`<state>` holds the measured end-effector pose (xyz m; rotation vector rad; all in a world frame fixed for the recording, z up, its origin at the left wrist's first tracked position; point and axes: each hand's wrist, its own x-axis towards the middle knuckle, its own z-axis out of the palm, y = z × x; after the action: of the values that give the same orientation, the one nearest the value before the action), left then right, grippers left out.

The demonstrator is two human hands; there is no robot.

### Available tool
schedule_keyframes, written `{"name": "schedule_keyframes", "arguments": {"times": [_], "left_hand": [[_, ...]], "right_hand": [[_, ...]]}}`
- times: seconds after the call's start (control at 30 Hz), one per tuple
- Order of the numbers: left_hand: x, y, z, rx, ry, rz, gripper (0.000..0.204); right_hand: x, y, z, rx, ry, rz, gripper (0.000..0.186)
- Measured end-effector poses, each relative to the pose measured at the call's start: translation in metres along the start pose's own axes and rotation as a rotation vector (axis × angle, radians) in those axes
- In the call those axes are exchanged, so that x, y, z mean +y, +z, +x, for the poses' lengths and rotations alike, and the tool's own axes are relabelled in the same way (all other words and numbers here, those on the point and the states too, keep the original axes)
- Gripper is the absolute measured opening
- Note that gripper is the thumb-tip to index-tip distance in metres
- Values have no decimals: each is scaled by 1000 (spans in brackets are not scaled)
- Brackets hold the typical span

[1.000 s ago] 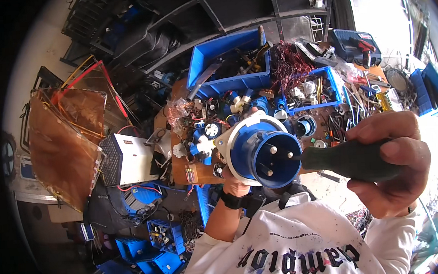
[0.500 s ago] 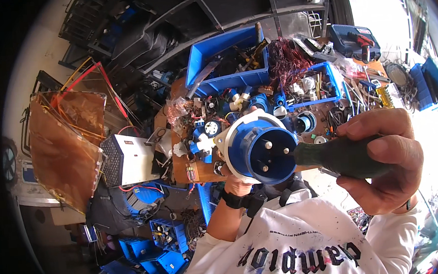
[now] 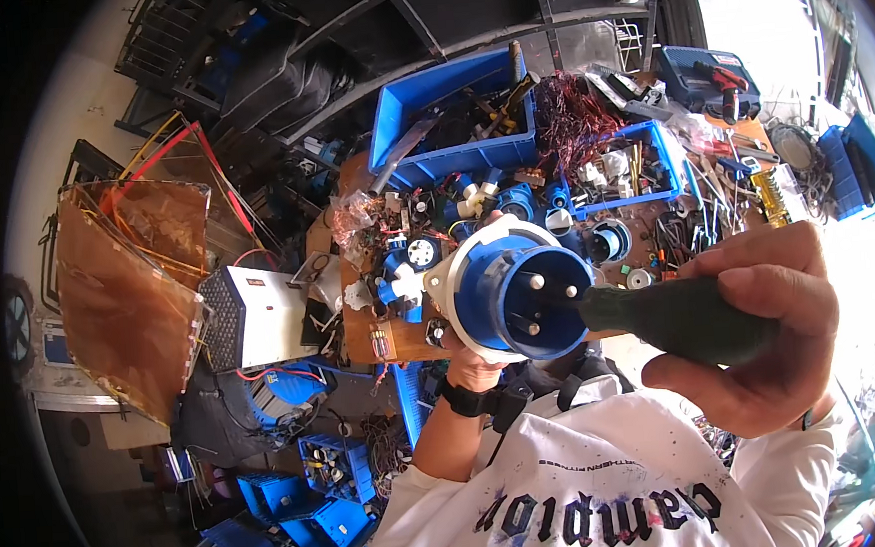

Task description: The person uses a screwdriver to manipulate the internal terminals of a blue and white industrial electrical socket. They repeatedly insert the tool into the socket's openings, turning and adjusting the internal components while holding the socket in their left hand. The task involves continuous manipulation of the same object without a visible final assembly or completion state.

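Note:
My left hand (image 3: 471,362) holds up a large blue and white round plug (image 3: 512,289) with three metal pins, its open face turned toward the camera. Most of that hand is hidden behind the plug; a black watch sits on its wrist. My right hand (image 3: 762,329) grips the dark green handle of a screwdriver (image 3: 681,319), whose tip end points into the plug's face beside the pins.
Behind the plug is a cluttered wooden workbench (image 3: 402,341) with blue bins (image 3: 453,117) of parts and wires, a blue tool case (image 3: 706,77), a white boxy unit (image 3: 250,320) and a brown translucent panel (image 3: 128,292). More blue crates (image 3: 317,511) lie on the floor.
The plug has shifted slightly right and its face has turned more toward the camera. My right hand has brought the screwdriver in closer to the plug's face.

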<state>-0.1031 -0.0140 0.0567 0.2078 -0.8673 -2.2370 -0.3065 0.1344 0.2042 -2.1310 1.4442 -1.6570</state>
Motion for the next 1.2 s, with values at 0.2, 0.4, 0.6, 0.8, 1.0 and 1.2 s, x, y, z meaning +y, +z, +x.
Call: {"name": "schedule_keyframes", "arguments": {"times": [0.2, 0.4, 0.6, 0.8, 1.0, 1.2], "left_hand": [[3, -6, -9, 136, -5, 12, 118], [-2, -4, -10, 111, 11, 21, 129], [-2, 6, -7, 42, 27, 26, 123], [-6, -15, -16, 8, 59, 182, 105], [-1, -47, -33, 210, -56, -25, 102], [20, -56, -35, 55, -12, -74, 107]], "right_hand": [[7, -4, 11, -83, 2, 163, 47], [23, 10, 25, -114, -199, 402, 25], [15, 0, 23, -123, 2, 76, 52], [23, 19, 2, 50, 230, 276, 61], [40, 37, 33, -321, -91, 596, 35], [26, 93, 41, -85, 336, 636, 36]]}}
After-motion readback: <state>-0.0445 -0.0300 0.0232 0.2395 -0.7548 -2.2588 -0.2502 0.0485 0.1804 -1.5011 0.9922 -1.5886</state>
